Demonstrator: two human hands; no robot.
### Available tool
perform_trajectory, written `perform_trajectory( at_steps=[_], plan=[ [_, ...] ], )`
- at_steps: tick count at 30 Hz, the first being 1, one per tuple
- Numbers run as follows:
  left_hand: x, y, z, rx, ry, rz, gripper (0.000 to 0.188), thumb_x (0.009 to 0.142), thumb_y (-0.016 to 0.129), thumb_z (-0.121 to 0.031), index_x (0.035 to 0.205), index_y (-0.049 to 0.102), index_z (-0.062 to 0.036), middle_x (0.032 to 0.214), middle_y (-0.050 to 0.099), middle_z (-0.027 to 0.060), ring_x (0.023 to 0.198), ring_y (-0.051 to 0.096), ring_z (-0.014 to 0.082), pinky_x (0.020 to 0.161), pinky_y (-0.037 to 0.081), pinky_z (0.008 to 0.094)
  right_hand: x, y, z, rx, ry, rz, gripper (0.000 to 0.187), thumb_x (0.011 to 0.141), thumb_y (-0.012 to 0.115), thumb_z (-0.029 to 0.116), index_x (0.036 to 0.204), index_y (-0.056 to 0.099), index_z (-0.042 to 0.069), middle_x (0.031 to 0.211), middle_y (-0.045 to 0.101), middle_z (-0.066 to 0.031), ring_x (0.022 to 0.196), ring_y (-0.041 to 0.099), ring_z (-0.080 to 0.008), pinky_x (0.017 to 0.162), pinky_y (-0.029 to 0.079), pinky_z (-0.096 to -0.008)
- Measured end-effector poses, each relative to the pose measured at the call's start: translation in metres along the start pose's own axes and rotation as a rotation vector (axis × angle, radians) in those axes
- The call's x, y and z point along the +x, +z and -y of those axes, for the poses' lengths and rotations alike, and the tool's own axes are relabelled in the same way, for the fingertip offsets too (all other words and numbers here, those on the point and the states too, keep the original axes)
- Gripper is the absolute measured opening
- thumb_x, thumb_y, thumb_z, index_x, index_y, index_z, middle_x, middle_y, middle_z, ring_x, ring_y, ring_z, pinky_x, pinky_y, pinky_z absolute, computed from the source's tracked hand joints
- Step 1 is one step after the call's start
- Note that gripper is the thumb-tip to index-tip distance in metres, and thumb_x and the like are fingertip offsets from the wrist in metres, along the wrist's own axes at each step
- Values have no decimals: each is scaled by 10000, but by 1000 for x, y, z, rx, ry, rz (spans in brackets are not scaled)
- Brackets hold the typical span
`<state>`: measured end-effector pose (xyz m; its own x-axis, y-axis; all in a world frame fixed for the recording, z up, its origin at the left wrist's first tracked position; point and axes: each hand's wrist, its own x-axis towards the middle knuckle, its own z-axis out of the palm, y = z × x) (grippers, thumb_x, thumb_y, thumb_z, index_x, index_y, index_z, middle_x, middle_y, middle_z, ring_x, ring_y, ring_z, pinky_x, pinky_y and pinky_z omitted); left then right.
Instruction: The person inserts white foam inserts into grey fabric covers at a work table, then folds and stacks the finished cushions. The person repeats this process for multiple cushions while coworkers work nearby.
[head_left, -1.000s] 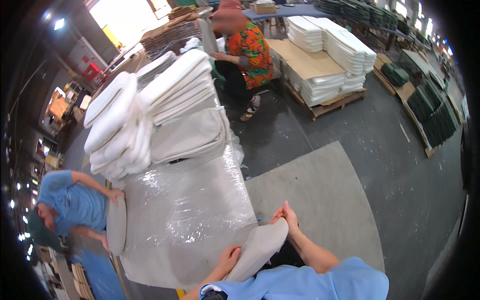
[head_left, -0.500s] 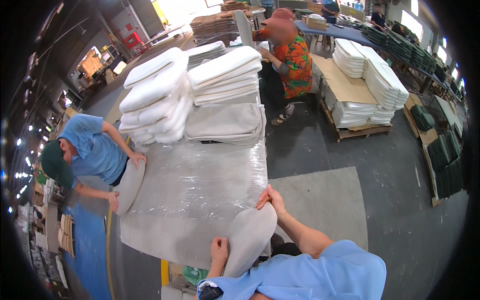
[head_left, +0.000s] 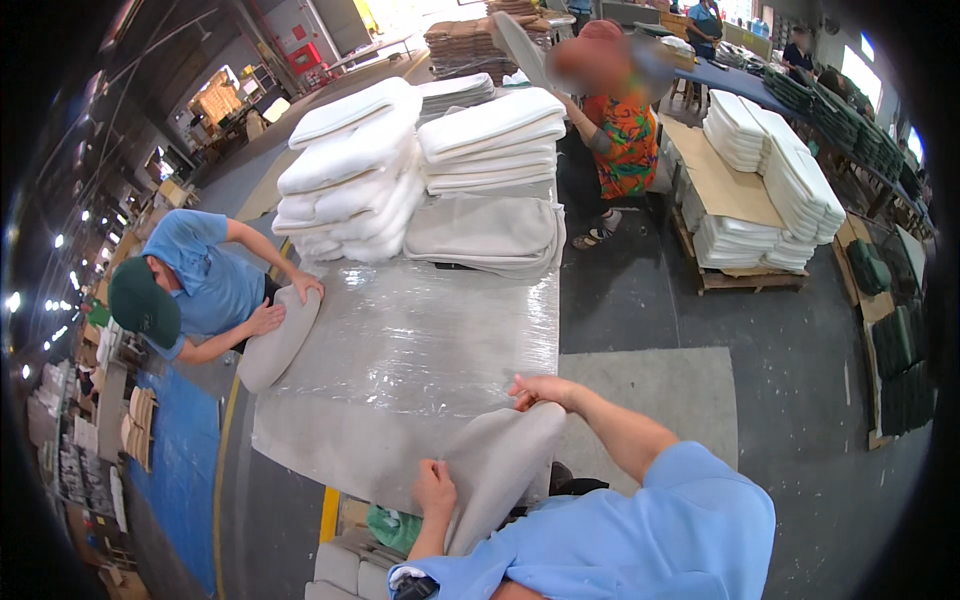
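Observation:
A long, rounded grey fabric pad (head_left: 505, 455) lies aslant at the near right corner of the table, its lower end against my front. At its far end, my right hand (head_left: 543, 392) has its fingers bent at the pad's corner, seemingly gripping the edge; the thumb side is partly hidden. My left hand (head_left: 435, 488) is curled into a fist at the pad's left edge, close to the tabletop. What its fingers hold is hidden. Under both hands spreads the grey table (head_left: 350, 420), its middle covered with shiny clear plastic.
White folded pads (head_left: 350, 170) and more white pads (head_left: 490, 140) are piled at the table's far end, beside a grey stack (head_left: 480, 235). At left, a co-worker (head_left: 205, 280) handles another grey pad (head_left: 280, 340). Another person (head_left: 620, 150) stands beyond. A loaded pallet (head_left: 750, 280) is at right.
My right hand has turned flatter over the pad's far corner, and the pad's surface has shifted and creased. The co-worker at left has moved a hand up onto their pad. The view has shifted slightly.

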<state>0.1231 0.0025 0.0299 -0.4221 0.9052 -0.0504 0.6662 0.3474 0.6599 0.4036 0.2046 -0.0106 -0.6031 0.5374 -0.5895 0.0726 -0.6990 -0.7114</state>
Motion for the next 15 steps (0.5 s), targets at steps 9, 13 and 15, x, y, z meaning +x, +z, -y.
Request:
perform_trajectory(
  at_steps=[9,13,15],
  plan=[
    [-11,7,16,-197,42,2,212,1057,623,-257,1040,576,-50,813,650,168,745,644,371,705,495,492,10,55,53,-1360,162,413,809,810,839,559,1414,643,59,1242,729,-171,1151,689,-311,957,539,-456],
    [-12,-15,29,-247,63,171,271,1023,672,-301,1026,616,-36,802,665,158,733,654,339,700,505,482,19,75,45,-1536,144,308,561,801,838,457,1172,763,43,1058,778,-174,996,740,-338,846,572,-462],
    [-13,-33,38,-97,-128,419,353,989,698,-368,1080,668,-28,862,707,180,796,692,341,742,526,474,21,76,40,-1632,58,290,475,800,819,408,1095,788,38,1009,787,-171,970,747,-347,831,580,-472]
  ],
)
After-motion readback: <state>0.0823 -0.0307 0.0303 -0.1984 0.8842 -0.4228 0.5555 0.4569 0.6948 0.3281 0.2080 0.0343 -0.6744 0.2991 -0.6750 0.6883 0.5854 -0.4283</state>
